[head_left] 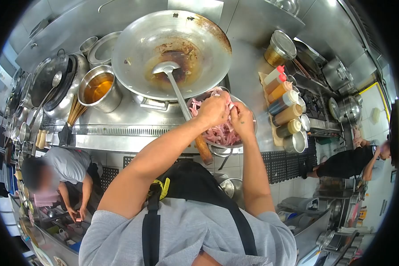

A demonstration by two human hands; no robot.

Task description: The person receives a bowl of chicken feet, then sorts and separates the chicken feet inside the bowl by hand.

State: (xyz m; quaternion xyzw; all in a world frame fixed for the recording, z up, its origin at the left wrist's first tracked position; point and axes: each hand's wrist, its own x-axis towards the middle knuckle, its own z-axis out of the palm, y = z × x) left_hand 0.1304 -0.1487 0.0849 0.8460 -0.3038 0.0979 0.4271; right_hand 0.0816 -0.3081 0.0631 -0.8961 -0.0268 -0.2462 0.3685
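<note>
Your left hand [216, 109] and right hand [241, 119], fingers curled closed on raw meat strips [223, 134], work close together over a metal bowl [254, 125].

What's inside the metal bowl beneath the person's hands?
The metal bowl holds strips of raw pink meat. The left hand and right hand cover part of it, a ladle crosses its left edge, and the meat hides the bottom.

A black apron [195, 179] overlies a grey short-sleeved shirt [186, 235]
</note>
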